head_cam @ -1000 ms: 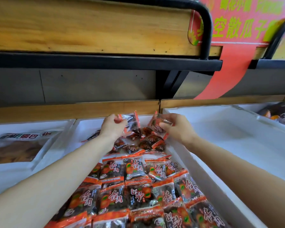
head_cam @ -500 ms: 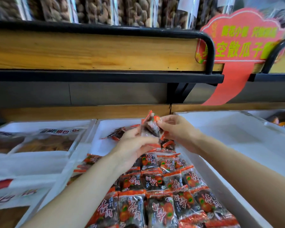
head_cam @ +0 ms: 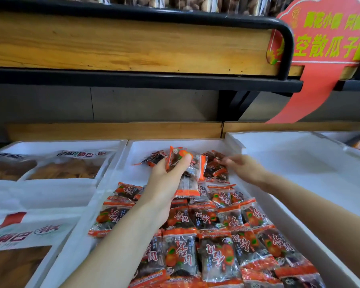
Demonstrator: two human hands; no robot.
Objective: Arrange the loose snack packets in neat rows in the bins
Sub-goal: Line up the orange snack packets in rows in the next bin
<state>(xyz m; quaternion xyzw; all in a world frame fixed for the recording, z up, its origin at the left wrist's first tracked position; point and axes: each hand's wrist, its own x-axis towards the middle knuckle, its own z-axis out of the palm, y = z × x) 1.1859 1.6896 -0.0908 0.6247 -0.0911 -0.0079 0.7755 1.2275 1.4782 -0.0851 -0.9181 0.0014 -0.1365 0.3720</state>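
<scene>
The middle white bin [head_cam: 146,146] takes up most of the scene. Below and nearer than both grips, its front half is already laid out with orange-and-black snack packets in rows [head_cam: 216,246], flat and overlapping. Beyond the grips, against the back wall, a loose heap [head_cam: 214,165] is still unsorted, with its packets lying at all angles.

The hands have changed roles. A second ago each one was pinching a separate packet over that heap. Half a second ago they met, and the right passed its packet across. Now the left hand [head_cam: 166,177] is raised above the far end of the rows, thumb on top and fingers curled underneath. Its grip is closed on a small stack of packets [head_cam: 192,173], some upright and one hanging below the palm.

The right hand [head_cam: 245,169] has moved off to the right of the left grip and reaches back into the heap. Its fingers are blurred by motion, so I cannot tell how open that grip is or whether it has caught anything.

This looks like gathering: the right hand picks and the left collects. The stack probably goes down as the next row, just under the left grip. The heap is small, so this bin appears to be well along.
</scene>
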